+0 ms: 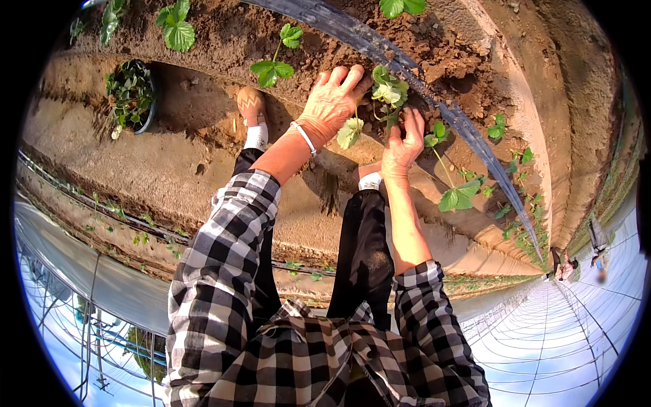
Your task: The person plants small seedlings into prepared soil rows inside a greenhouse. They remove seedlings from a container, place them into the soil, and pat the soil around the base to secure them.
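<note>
My left hand [338, 99], with a white band at the wrist, has its fingers curled down at the edge of the soil bed [325, 56]. Its fingertips are hidden, so what they touch cannot be told. Just right of it a strawberry seedling [389, 91] with pale, partly upturned leaves leans over the bed's edge. My right hand [404, 142] pinches low on this plant between thumb and fingers. One pale leaf [350, 133] hangs between the hands. The plant's roots are out of sight.
Black drip tape [356, 33] curves along the bed beyond my hands. Other strawberry seedlings [272, 71] stand left and right [457, 196]. A dark tub of seedlings [147, 114] sits in the furrow at left. My shoes [252, 104] are against the bed. People [563, 267] are far right.
</note>
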The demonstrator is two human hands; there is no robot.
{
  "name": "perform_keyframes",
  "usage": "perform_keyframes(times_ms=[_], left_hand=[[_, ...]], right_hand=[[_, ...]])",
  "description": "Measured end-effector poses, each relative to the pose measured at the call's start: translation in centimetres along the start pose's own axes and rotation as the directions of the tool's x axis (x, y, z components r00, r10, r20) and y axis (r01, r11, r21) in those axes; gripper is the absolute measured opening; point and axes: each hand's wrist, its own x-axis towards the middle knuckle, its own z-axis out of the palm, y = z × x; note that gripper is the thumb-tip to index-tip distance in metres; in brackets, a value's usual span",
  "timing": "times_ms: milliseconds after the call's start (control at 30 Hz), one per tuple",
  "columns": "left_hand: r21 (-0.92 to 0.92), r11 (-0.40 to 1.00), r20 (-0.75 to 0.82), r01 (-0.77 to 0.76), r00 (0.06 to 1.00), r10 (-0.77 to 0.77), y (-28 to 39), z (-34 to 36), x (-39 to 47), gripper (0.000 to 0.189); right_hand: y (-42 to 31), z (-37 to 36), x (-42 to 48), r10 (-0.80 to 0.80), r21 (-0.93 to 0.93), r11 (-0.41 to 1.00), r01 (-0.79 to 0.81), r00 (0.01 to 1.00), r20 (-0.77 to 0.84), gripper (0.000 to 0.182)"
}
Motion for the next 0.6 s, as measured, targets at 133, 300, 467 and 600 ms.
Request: perform_keyframes(times_ms=[133,300,467,600], left_hand=[[-0.070,0.997,-0.026,0.029,0.999,-0.031,0.3,-0.7,0.2,0.041],[-0.106,0.994,0.014,-0.004,1.000,0.005,-0.3,-0.2,0.7,0.044],[-0.125,0.992,0.051,-0.006,0.999,0.012,-0.6,-0.7,1.2,0.041],[-0.160,0.986,0.097,0.039,0.995,-0.024,0.0,-1.7,1.0,0.051]], right_hand=[[-0.1,0.4,-1.7,-0.164,-0.335,0.923,0.189,0.981,0.101,0.042],[0.3,1.4,-2.2,-0.149,-0.390,0.895,0.218,0.969,0.199,0.042],[0.6,0.8,-2.0,-0.197,-0.403,0.865,0.299,0.941,0.276,0.037],[0.3,0.3,-2.0,-0.259,-0.431,0.817,0.383,0.911,0.319,0.040]])
